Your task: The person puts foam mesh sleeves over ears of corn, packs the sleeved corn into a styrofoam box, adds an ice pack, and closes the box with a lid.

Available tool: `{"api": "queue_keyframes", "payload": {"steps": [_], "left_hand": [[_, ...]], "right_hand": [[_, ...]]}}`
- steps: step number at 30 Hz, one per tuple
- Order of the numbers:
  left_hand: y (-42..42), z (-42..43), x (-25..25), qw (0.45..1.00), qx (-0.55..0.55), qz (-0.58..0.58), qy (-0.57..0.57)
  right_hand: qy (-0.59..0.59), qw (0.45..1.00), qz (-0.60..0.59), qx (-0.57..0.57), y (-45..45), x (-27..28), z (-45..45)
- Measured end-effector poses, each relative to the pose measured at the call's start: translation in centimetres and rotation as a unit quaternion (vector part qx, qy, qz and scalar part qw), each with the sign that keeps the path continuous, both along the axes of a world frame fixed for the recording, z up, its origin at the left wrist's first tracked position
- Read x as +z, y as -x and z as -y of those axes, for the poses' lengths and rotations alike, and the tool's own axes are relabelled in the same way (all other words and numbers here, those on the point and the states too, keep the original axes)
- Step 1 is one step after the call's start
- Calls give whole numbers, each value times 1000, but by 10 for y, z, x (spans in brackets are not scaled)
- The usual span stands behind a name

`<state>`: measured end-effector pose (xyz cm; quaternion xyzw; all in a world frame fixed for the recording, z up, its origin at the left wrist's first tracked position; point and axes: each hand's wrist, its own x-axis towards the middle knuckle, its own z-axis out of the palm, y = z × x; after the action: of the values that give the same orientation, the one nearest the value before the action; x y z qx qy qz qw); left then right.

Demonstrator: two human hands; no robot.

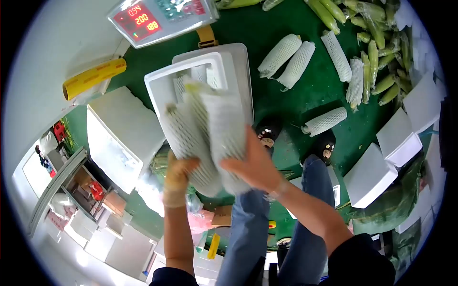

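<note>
Clasped netted corn cobs [226,131] between left hand [179,175] and right hand [256,166] (outlines blurred), over white box [228,71] on lit digital scale [245,78].

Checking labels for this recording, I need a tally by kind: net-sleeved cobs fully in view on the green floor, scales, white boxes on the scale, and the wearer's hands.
Net-sleeved cobs: 5
Scale: 1
White box: 1
Hands: 2, left hand and right hand
Total: 9

Yellow roll [94,78] and pink plastic [200,220]
</note>
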<state>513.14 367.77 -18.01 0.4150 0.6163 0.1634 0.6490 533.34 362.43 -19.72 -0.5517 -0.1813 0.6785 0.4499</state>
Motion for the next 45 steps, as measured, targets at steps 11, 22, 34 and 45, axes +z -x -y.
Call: {"api": "queue_keyframes", "payload": {"steps": [11, 22, 34, 45], "left_hand": [[23, -72, -141, 863, -67, -330, -377], [-13, -67, -157, 730, -166, -500, -436], [-103, 60, -51, 934, 195, -45, -297], [-95, 141, -20, 900, -231, 173, 328]], "right_hand": [[-137, 797, 579, 105, 105, -107, -75], [-297, 844, 443, 51, -47, -80, -43], [260, 876, 407, -5, -303, -285, 16], [-89, 834, 310, 448, -138, 101, 142]]}}
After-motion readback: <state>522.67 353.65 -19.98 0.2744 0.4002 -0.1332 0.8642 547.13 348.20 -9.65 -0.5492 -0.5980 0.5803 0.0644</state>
